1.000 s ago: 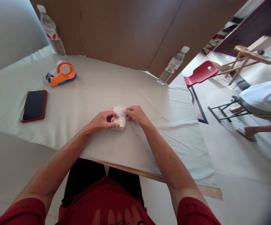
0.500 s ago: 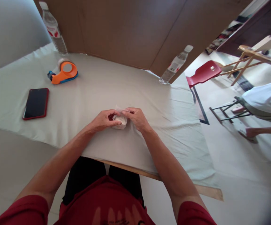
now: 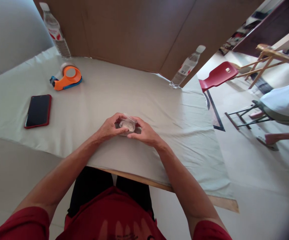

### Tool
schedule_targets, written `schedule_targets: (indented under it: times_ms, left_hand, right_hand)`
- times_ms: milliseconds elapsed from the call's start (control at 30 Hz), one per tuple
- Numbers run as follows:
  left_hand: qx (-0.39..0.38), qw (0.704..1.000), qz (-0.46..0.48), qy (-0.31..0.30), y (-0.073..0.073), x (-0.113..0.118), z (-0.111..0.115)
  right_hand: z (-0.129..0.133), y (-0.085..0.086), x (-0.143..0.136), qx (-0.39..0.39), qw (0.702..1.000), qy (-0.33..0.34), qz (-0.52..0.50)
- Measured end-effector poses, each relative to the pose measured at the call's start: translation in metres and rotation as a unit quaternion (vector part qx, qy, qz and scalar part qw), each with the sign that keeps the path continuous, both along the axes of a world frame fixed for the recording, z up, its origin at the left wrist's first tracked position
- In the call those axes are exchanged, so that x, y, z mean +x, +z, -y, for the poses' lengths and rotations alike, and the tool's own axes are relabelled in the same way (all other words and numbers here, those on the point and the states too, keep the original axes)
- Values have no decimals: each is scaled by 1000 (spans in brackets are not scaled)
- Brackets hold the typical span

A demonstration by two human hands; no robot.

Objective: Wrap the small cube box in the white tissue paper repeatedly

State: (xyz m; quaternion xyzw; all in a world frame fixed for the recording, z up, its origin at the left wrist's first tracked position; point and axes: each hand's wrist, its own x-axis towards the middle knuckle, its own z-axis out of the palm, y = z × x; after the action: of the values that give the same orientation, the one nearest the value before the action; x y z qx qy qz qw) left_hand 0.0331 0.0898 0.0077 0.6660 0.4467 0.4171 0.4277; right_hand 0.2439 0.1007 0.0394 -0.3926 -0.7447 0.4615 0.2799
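Note:
A small whitish bundle in thin clear plastic (image 3: 128,124) is between my two hands, low over the cloth near the table's front edge. What lies inside the plastic is too small to make out. My left hand (image 3: 112,127) curls round its left side, thumb in front and fingers behind. From the right, my right hand (image 3: 145,131) cups it with thumb and fingers bent toward each other, the fingertips on the plastic at the back. Part of the bundle is hidden by the fingers.
A grey-green cloth (image 3: 104,90) covers the table. On the left are a dark phone with a red case (image 3: 38,111) and an orange tape dispenser (image 3: 68,77). Two water bottles, left (image 3: 56,33) and right (image 3: 187,68), stand by a cardboard panel (image 3: 134,33). A person (image 3: 284,103) sits at right.
My right hand has shifted from pinching the plastic at the top to cupping the bundle's right side, its thumb now in front. My left hand stays round the left side.

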Motion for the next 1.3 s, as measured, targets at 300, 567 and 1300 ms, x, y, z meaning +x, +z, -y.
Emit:
schedule_targets:
  times_ms: [300, 567, 1300]
  left_hand:
    - [-109, 990, 83, 18, 2, 3, -1]
    - [-187, 975, 112, -50, 9, -4, 1]
    - [-166, 976, 131, -58, 4, -4, -2]
  right_hand:
    - [-5, -12, -3, -92, 993, -73, 2]
    - [-6, -20, -5, -151, 984, -91, -27]
    - [-29, -2, -24, -86, 993, -78, -33]
